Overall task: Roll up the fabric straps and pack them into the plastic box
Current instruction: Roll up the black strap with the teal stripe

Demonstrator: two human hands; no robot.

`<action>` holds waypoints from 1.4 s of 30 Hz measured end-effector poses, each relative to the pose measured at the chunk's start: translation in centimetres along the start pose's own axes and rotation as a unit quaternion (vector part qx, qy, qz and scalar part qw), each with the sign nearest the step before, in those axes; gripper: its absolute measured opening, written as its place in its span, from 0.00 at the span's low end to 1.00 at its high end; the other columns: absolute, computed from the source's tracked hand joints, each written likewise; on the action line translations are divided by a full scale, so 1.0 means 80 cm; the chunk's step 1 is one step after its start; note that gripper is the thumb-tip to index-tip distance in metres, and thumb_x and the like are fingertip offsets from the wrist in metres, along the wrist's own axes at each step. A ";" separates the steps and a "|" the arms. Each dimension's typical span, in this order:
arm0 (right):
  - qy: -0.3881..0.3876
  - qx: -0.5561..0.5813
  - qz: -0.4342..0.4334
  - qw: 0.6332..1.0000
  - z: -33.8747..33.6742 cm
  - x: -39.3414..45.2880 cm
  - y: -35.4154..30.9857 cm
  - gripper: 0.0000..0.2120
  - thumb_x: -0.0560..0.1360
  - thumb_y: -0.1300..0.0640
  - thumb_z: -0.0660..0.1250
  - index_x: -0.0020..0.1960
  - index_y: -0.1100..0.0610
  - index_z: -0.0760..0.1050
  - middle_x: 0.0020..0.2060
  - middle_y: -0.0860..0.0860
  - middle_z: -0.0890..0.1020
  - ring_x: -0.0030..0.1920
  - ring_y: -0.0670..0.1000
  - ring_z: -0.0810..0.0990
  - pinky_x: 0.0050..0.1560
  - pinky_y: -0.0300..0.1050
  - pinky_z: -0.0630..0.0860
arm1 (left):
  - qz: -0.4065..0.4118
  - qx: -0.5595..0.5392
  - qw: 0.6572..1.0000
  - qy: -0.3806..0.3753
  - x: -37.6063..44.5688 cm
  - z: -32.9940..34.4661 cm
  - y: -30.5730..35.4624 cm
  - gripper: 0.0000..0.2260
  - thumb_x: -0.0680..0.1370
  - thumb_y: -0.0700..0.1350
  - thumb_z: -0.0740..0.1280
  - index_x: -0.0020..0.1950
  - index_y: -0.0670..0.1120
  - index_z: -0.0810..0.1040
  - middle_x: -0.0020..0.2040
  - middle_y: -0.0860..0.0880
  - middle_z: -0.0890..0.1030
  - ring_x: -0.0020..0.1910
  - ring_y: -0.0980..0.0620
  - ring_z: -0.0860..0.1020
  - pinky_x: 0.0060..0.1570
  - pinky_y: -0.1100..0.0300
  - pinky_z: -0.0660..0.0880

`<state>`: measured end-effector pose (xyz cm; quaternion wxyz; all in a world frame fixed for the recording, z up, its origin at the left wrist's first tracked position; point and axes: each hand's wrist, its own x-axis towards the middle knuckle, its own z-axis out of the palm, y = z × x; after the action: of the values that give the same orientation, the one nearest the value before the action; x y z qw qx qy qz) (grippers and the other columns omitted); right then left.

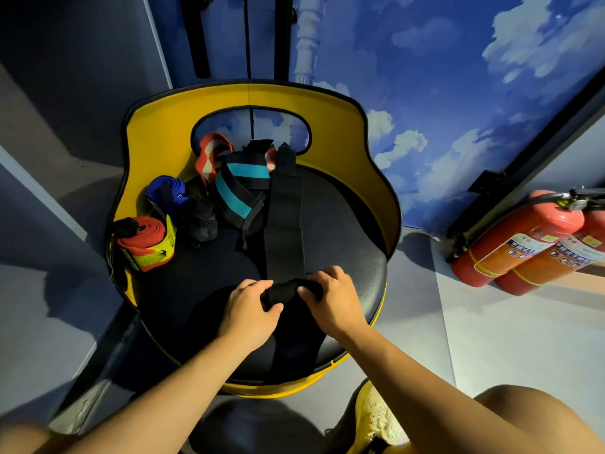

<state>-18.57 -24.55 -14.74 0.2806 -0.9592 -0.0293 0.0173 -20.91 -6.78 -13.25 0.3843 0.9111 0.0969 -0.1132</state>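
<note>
Where the black strap [283, 221] lies flat down the middle of the chair seat [343, 244], its near end is wound into a small roll [284, 289], and both hands hold that roll: the left hand [250, 304] curls round its left end, the right hand [330, 298] round its right end. The strap's far end reaches the yellow backrest [330, 126]. To its left, touching it, a black-and-teal strap [240, 188] lies loosely folded; behind that sits a red-and-white strap [209, 155]. Further left lie a blue roll [165, 191], a black bundle [201, 221] and a red roll [144, 237] on a yellow-and-orange piece [154, 257] at the seat's edge. Two fire extinguishers [523, 244] lean on the floor to the right, well apart. No box shows.
</note>
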 end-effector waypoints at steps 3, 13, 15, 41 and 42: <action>0.057 -0.022 -0.066 0.996 0.003 0.006 0.001 0.12 0.76 0.47 0.70 0.54 0.53 0.80 0.53 0.51 0.79 0.54 0.56 0.76 0.54 0.52 0.76 | -0.002 -0.008 1.000 0.008 0.004 0.001 -0.001 0.23 0.78 0.49 0.72 0.72 0.51 0.74 0.68 0.50 0.76 0.66 0.48 0.75 0.66 0.52 0.74; -0.043 0.055 -0.040 0.997 0.008 -0.011 0.000 0.21 0.75 0.54 0.72 0.66 0.55 0.71 0.61 0.51 0.78 0.61 0.52 0.75 0.59 0.40 0.71 | -0.042 -0.079 0.995 0.049 0.008 0.001 0.005 0.20 0.78 0.49 0.72 0.69 0.51 0.77 0.63 0.47 0.80 0.60 0.49 0.78 0.51 0.61 0.72; -0.028 0.094 -0.004 0.995 0.009 -0.011 -0.003 0.22 0.74 0.57 0.73 0.67 0.55 0.73 0.61 0.51 0.79 0.61 0.52 0.77 0.58 0.37 0.70 | -0.053 -0.115 0.990 0.055 0.008 0.003 0.005 0.19 0.77 0.47 0.73 0.68 0.50 0.78 0.63 0.48 0.80 0.57 0.52 0.78 0.51 0.61 0.72; 0.024 -0.103 -0.074 0.992 0.001 0.030 0.000 0.31 0.79 0.36 0.50 0.50 0.57 0.84 0.46 0.54 0.82 0.50 0.59 0.79 0.54 0.53 0.75 | 0.014 -0.003 0.996 0.083 0.036 -0.011 0.001 0.09 0.76 0.56 0.71 0.55 0.57 0.80 0.56 0.58 0.78 0.60 0.50 0.72 0.57 0.56 0.71; 0.012 -0.084 -0.054 0.995 0.002 0.030 -0.003 0.30 0.80 0.36 0.52 0.49 0.59 0.82 0.44 0.55 0.82 0.49 0.60 0.79 0.52 0.53 0.74 | 0.037 0.023 0.994 0.102 0.037 -0.010 0.000 0.08 0.77 0.56 0.70 0.53 0.57 0.81 0.55 0.58 0.79 0.60 0.51 0.71 0.57 0.57 0.70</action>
<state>-16.19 -24.10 -14.80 0.1999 -0.9765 -0.0793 -0.0116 -17.96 -5.94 -13.54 0.3555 0.9294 0.0990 -0.0078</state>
